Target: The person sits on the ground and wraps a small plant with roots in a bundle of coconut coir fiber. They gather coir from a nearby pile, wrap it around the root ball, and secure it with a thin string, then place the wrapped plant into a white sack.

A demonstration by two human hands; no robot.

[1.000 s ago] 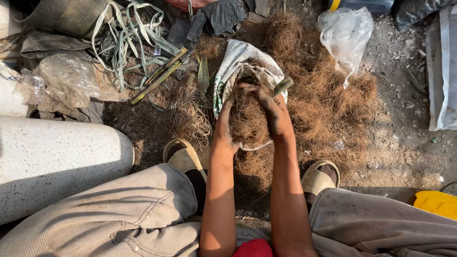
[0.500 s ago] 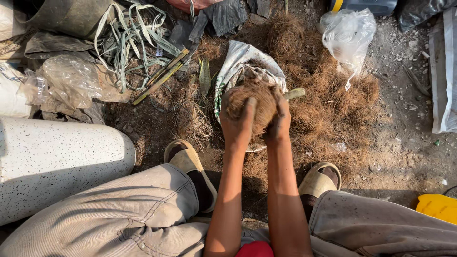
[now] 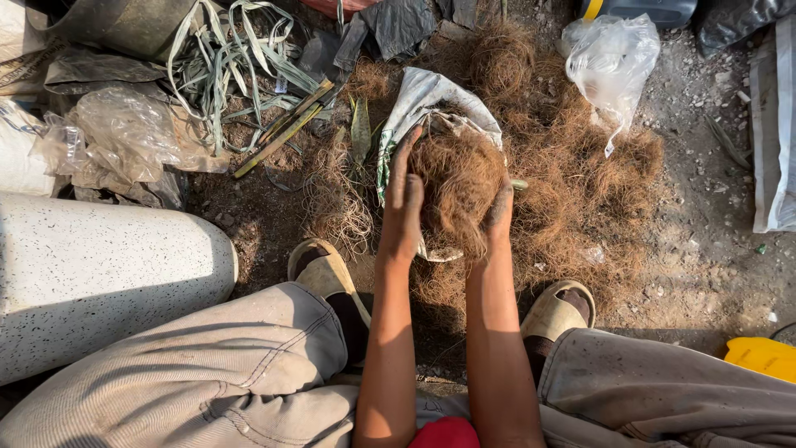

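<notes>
Ground is bare dirt, cluttered. Loose pile of brown fibre (image 3: 580,199) spreads across the middle, to the right of and behind the hands. Clear plastic bag (image 3: 609,62) lies at the pile's far right edge. Far left: bundle of pale green strips (image 3: 232,58), crumpled clear plastic sheet (image 3: 124,137), two flat sticks (image 3: 282,133) lying diagonally. Big white speckled cylinder (image 3: 91,282) on its side, near left. Yellow object (image 3: 763,357) at lower right corner, white board (image 3: 775,141) at right edge. Person's sandalled feet (image 3: 327,274) on either side of the forearms, grey trousers (image 3: 182,373) below.

A whitish woven sack (image 3: 414,104) lies open-mouthed just behind the hands, partly blocked by them.

Clump of brown fibre (image 3: 456,187) is held up between both hands, over the sack mouth. Left hand (image 3: 404,203) presses flat against its left side, fingers (image 3: 406,153) extended upward and lightly curled onto the clump. Right hand (image 3: 500,211) cups the right side, fingers mostly buried in fibre, so their curl is hard to tell. Strands hang below both palms. Clump is lifted clear of the pile.
</notes>
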